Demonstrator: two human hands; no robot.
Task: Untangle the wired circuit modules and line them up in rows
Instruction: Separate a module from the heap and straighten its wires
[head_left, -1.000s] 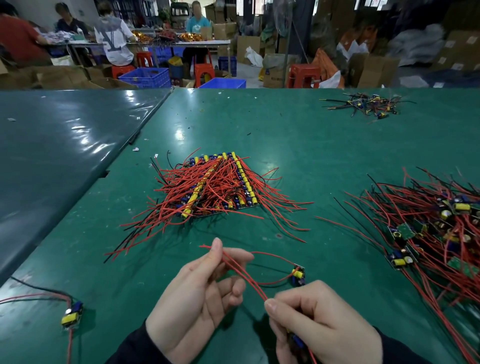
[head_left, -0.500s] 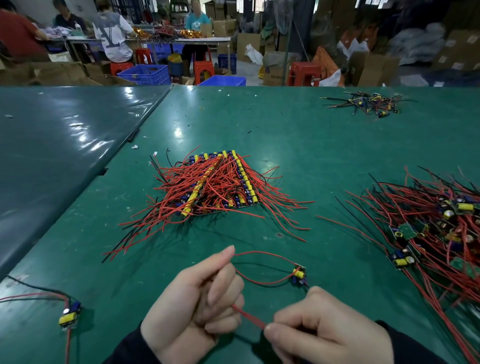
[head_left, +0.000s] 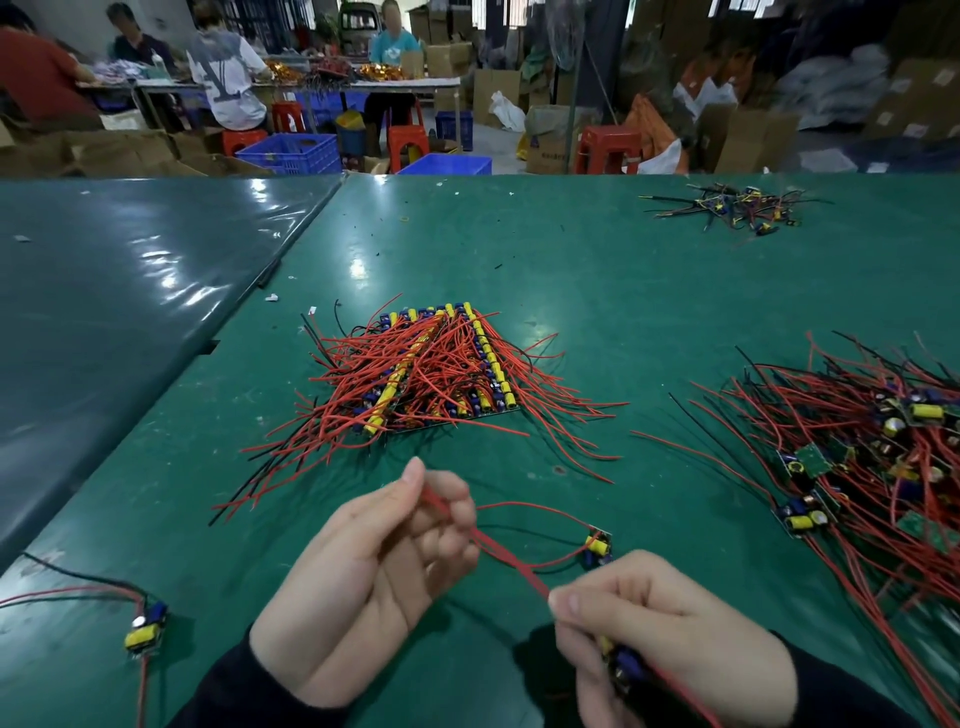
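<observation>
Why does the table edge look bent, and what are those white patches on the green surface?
Head view: the wide-angle lens bows the far edge of the green table; the white patches are glare from overhead lights, strongest on the dark sheet at left; the right hand and the module it grips are motion-blurred; background people are soft.

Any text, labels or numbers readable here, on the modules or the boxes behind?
None can be read.
Circuit modules: any board markings are too small.
Cardboard boxes: dark print, blurred.
White shirt of a seated person: large grey pattern, not legible as letters.
</observation>
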